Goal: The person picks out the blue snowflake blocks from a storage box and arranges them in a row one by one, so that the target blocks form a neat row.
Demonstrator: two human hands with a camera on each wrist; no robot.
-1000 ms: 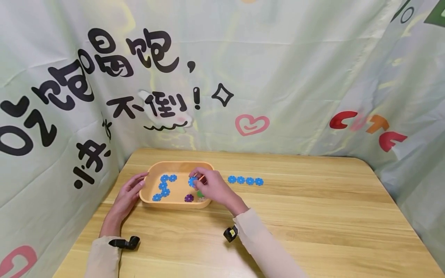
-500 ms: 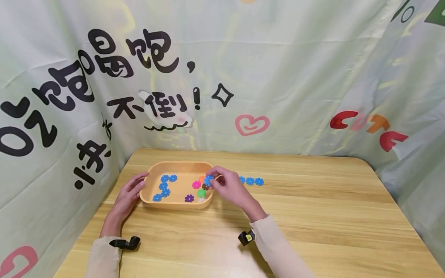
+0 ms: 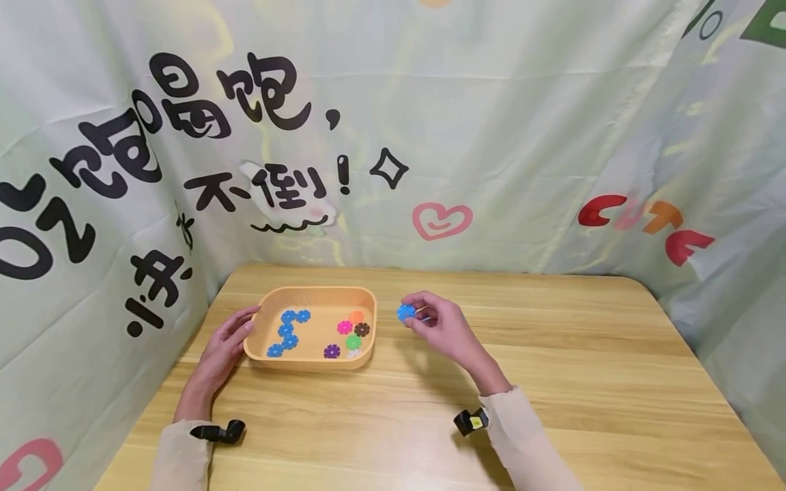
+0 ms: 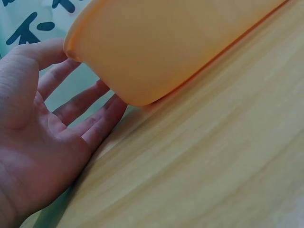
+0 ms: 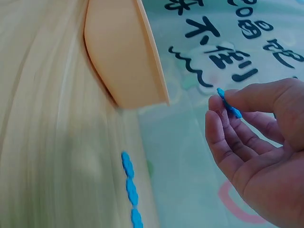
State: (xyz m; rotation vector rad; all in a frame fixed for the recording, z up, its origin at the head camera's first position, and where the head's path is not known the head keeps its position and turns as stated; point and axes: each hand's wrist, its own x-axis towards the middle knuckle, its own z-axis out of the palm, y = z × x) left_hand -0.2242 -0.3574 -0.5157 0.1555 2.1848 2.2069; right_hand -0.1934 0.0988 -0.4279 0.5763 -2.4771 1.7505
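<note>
Aloft beside the right edge of the orange tray (image 3: 307, 363), 1 blue disc (image 3: 405, 313), pinched between thumb and fingers of the right hand (image 3: 447, 332) | left hand (image 3: 222, 343), fingers loosely extended, touching the tray's left edge | inside, 5 blue pieces (image 3: 286, 330), 6 other-coloured pieces (image 3: 353, 342)

The pale curtain (image 3: 503, 136) bears a pink heart (image 3: 441, 225).

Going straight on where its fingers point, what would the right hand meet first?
Leading with the blue disc, the right hand would likely meet the orange tray; height is unclear, so it might pass above.
</note>
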